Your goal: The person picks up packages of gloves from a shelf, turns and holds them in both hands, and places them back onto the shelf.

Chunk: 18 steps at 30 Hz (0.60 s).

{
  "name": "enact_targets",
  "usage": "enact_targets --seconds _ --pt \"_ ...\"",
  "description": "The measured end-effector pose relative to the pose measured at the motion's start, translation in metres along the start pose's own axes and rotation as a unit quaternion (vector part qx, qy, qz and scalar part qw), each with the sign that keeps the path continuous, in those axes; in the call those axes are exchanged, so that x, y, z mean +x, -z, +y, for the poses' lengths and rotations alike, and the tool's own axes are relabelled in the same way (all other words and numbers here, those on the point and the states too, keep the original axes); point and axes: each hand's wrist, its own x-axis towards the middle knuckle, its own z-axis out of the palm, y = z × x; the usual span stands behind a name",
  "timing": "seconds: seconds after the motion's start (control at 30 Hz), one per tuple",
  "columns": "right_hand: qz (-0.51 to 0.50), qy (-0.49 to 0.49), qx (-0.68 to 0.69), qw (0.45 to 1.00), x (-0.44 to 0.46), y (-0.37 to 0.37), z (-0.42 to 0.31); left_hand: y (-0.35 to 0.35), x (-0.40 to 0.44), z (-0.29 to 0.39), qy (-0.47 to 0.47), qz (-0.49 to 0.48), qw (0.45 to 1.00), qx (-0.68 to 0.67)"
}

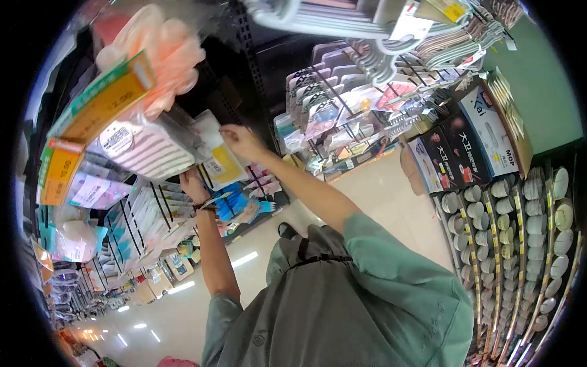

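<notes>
My right hand is closed at the upper right edge of a flat clear package with a white and yellow card. The package is among those hanging on the left rack. Below it, my left hand has bent fingers at the lower edges of the packages; what they grip is partly hidden. Just left of both hands hangs a striped pink-and-white packaged item with a round label. A peach bath puff hangs above it. Blue packaged items hang below my hands.
Orange and green price signs jut out at left. White hangers hang overhead, and more packages line the back rack. Mop boxes stand at right, above shelves of stacked round items. Pale floor shows between.
</notes>
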Motion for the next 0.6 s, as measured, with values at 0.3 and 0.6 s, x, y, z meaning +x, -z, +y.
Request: enact_targets --seconds 0.3,0.6 --pt "-0.173 -0.095 0.050 0.979 -0.220 0.111 0.032 0.022 -0.100 -0.018 -0.084 -0.027 0.974 0.210" --pt "0.072 -0.314 0.083 0.943 -0.397 0.278 0.077 -0.050 -0.095 -0.044 -0.170 -0.117 0.929 0.308"
